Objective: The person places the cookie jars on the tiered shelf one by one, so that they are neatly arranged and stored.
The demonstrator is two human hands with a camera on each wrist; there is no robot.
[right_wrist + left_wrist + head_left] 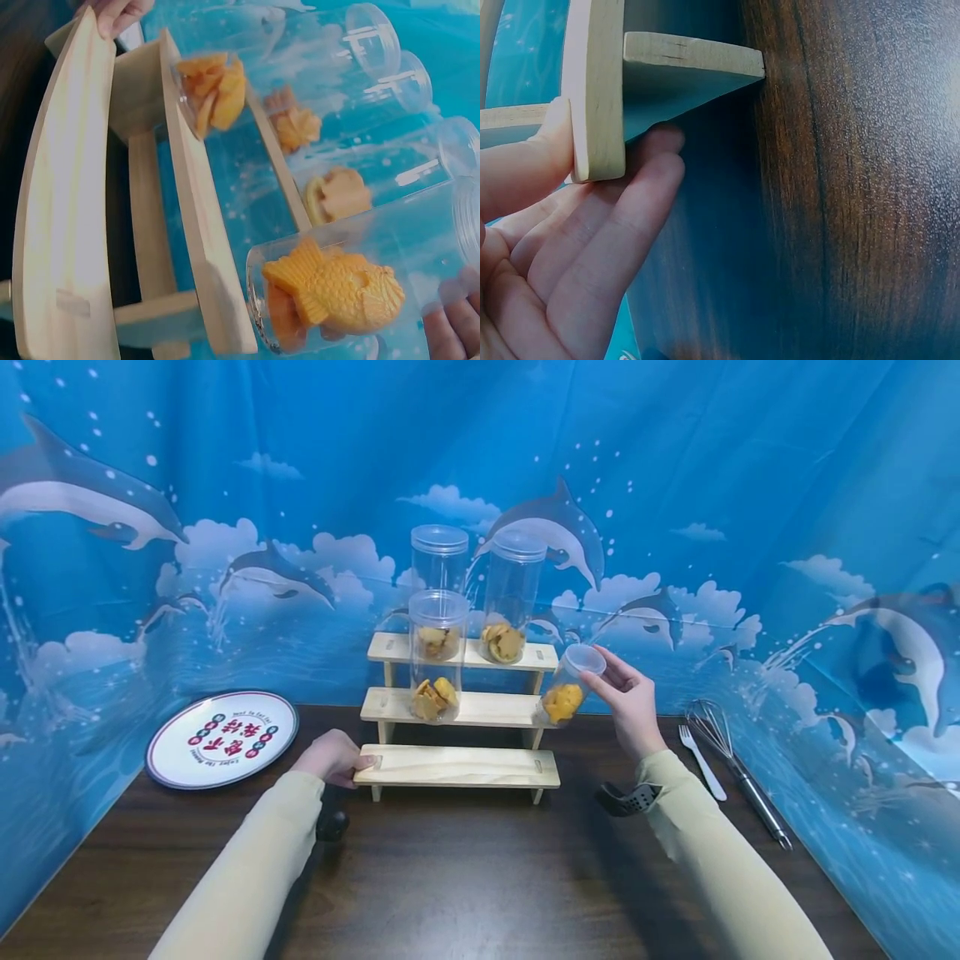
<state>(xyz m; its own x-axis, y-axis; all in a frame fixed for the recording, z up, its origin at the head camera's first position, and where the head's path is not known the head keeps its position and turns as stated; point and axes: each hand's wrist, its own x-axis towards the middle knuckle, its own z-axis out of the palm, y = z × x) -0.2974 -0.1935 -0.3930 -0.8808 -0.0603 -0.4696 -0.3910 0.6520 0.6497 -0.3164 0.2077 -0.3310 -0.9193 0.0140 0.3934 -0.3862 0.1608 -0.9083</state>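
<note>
My left hand [333, 758] grips the left end of the lowest step of a three-tier wooden stand [461, 766], thumb on top and fingers underneath. At the right end of the middle step, my right hand [628, 700] holds a clear lidded jar [576, 675] near its top. That jar is tilted, and fish-shaped cakes [345, 292] lie at its bottom. Whether its base touches the step I cannot tell. Another clear jar [438, 639] with yellow pieces stands on the middle step's left. Behind it, a left jar [439, 564] and a right jar [516, 581] stand on the top step.
A white oval plate [168, 752] with printed lettering lies on the dark wood table [465, 877] at the left. To the right are a fork [703, 764] and a whisk [750, 785]. A blue dolphin-print curtain [300, 460] hangs close behind the stand and along both sides.
</note>
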